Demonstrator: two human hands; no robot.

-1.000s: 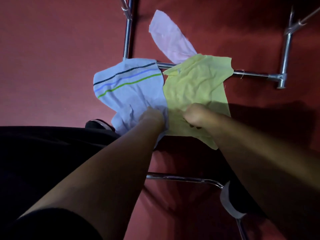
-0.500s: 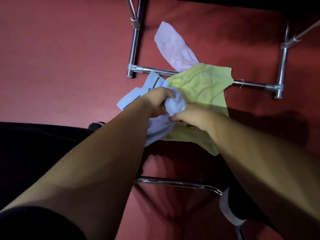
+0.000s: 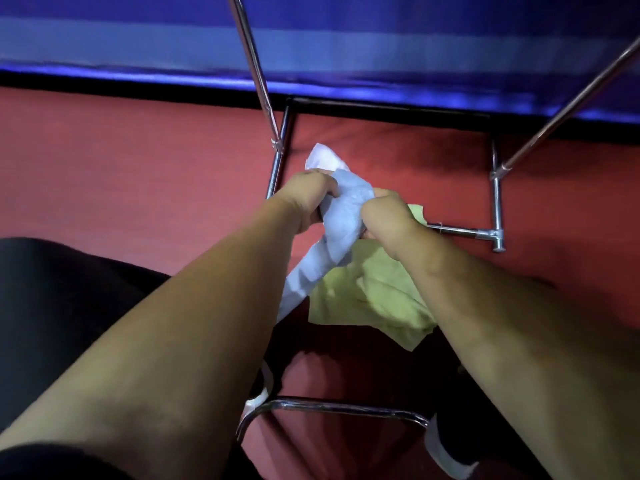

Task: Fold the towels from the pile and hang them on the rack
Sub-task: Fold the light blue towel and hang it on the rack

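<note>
The pale blue towel [image 3: 343,216] is showing plain blue, the yellow-green towel [image 3: 374,292] is glowing a soft lime, and the third towel [image 3: 322,159] is looking whitish-pink. The rack [image 3: 497,202] is gleaming chrome against a red floor [image 3: 138,168]. The surface [image 3: 346,46] behind is showing deep and lighter blue bands.

The left hand [image 3: 304,195] and right hand [image 3: 388,220] are bare, as are both forearms. A black short sleeve [image 3: 52,462] edges the near left arm. Black trousers [image 3: 52,306] cover the left leg. A black left shoe [image 3: 257,400] and black right shoe [image 3: 448,455] show white soles.
</note>
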